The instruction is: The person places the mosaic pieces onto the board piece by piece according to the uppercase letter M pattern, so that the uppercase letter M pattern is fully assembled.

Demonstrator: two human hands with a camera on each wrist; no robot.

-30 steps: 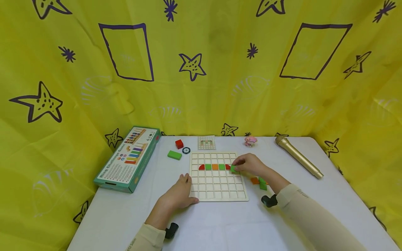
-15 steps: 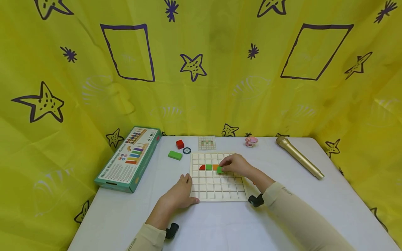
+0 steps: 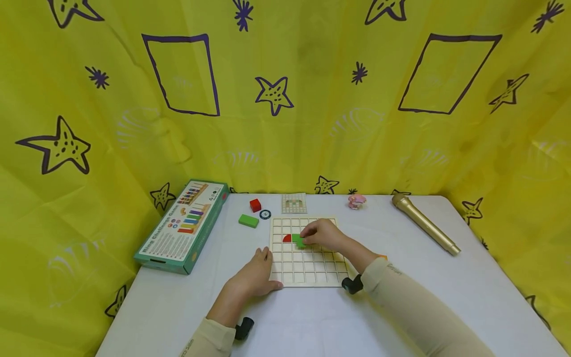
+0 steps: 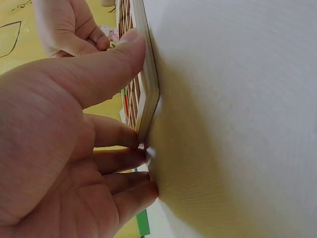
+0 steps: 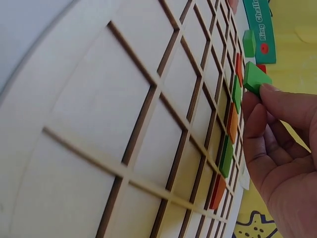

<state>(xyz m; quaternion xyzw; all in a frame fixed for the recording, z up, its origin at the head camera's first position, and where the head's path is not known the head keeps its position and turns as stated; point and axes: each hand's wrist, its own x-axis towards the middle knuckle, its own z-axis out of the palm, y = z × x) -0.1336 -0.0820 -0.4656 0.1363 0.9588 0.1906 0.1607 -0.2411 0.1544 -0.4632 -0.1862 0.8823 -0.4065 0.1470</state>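
A small green block (image 3: pixel 300 242) is pinched at the fingertips of the right hand (image 3: pixel 324 234), just left of that hand near the middle of the head view, over the upper rows of the wooden grid board (image 3: pixel 308 270). In the right wrist view the same block (image 5: pixel 256 77) is seen held at the fingertips (image 5: pixel 270 94), raised above the board's surface (image 5: pixel 99 124) and not seated in a cell; its flat face is tilted and its longer side runs roughly from upper left to lower right of that frame. Beneath it, a row of inlaid pieces is seen on the board: a red piece (image 3: pixel 287 238) at the left end in the head view, then green (image 5: pixel 237 94), orange (image 5: pixel 233 123), green and red pieces down the row in the right wrist view. The left hand (image 3: pixel 254 277) is laid at the board's lower left edge, well apart from the block; in the left wrist view its thumb (image 4: pixel 106 64) lies over the board's rim (image 4: pixel 148 84) and its fingers are curled against the edge at the white worktop (image 4: pixel 237 124), so the board is gripped there. A long green block (image 3: pixel 248 220), a red cube (image 3: pixel 255 205) and a game box (image 3: pixel 184 224) lie on the worktop to the left of the board, and a gold microphone (image 3: pixel 424 223) lies at the right.
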